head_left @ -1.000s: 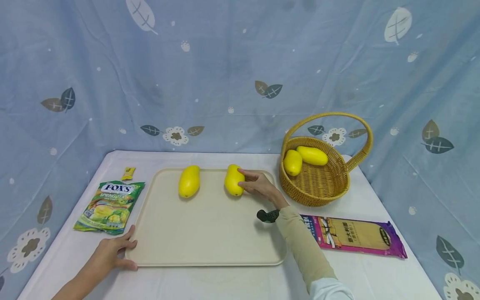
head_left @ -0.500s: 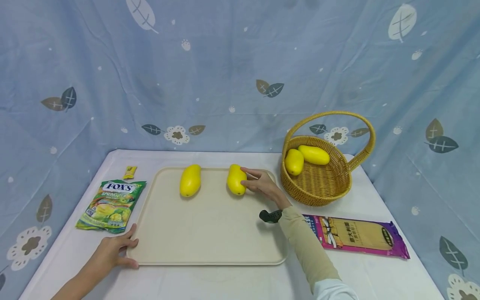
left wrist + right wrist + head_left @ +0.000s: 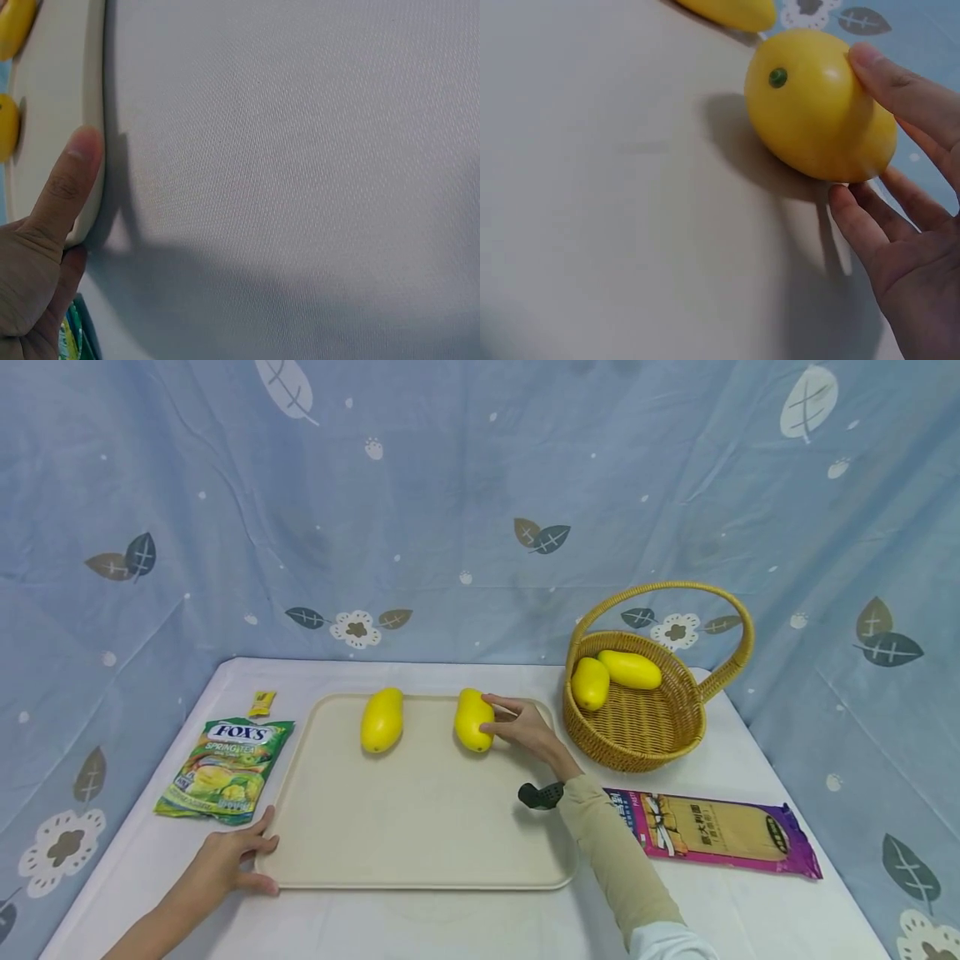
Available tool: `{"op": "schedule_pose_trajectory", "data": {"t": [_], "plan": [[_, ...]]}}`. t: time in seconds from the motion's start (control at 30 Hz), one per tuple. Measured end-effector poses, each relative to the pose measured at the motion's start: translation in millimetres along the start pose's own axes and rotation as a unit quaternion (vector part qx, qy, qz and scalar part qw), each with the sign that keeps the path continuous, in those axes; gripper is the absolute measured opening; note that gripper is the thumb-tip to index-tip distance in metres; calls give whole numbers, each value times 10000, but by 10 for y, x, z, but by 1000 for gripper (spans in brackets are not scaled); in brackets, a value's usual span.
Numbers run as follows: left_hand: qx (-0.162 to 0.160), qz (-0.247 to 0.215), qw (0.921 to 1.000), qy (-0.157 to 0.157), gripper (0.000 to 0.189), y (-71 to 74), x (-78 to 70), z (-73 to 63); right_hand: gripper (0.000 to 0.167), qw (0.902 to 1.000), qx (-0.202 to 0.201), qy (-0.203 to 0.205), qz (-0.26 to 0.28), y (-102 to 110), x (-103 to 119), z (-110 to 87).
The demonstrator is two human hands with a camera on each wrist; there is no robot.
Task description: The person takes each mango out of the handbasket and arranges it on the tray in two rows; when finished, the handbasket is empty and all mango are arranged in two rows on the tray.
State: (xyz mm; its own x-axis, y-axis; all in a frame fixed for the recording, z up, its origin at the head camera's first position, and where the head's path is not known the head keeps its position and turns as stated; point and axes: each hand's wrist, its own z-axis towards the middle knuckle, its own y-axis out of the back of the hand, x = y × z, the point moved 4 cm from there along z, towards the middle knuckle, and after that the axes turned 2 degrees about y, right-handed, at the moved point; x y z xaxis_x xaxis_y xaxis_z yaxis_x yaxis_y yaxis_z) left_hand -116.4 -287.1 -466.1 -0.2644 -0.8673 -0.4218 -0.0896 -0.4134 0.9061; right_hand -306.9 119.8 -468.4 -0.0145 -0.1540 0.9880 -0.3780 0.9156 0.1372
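My right hand (image 3: 523, 728) holds a smooth yellow mango (image 3: 473, 720) near the tray's far edge. In the right wrist view, the thumb presses on one side of the mango (image 3: 817, 105) and fingertips touch its underside; a small green stem shows at its end. Another yellow mango (image 3: 382, 720) lies to the left on the beige tray (image 3: 405, 827). At the tray's near left corner, my left hand (image 3: 228, 862) grips the rim. The left wrist view has its thumb (image 3: 67, 180) along the rim (image 3: 94, 67), with the fingers partly hidden behind.
A wicker basket (image 3: 637, 735) with a tall handle stands back right, with two yellow mangoes (image 3: 630, 670) inside. A pasta packet (image 3: 720, 831) lies right of the tray. On the left are a candy bag (image 3: 228, 768) and a small wrapped candy (image 3: 262, 702).
The head view has shifted very slightly. Both hands keep the same hold on the mango and the tray corner; nothing else has visibly moved.
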Motion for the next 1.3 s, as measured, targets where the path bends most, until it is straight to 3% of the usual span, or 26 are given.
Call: {"op": "schedule_pose_trajectory", "data": {"t": [0.37,0.7,0.87,1.3], "plan": [[-263,103,9995,-119,66,2,-4,-4,60,9995,-134,293,67,-19,12,-4],[133,29,9996,231,66,7,-9,9,58,9989,-191,313,297,14,42,-31],[83,2,9999,100,66,1,-11,-4,57,9979,-199,210,573,46,64,-74],[110,14,9999,25,69,-17,4,-3,55,9916,646,220,1095,309,328,-402]]}}
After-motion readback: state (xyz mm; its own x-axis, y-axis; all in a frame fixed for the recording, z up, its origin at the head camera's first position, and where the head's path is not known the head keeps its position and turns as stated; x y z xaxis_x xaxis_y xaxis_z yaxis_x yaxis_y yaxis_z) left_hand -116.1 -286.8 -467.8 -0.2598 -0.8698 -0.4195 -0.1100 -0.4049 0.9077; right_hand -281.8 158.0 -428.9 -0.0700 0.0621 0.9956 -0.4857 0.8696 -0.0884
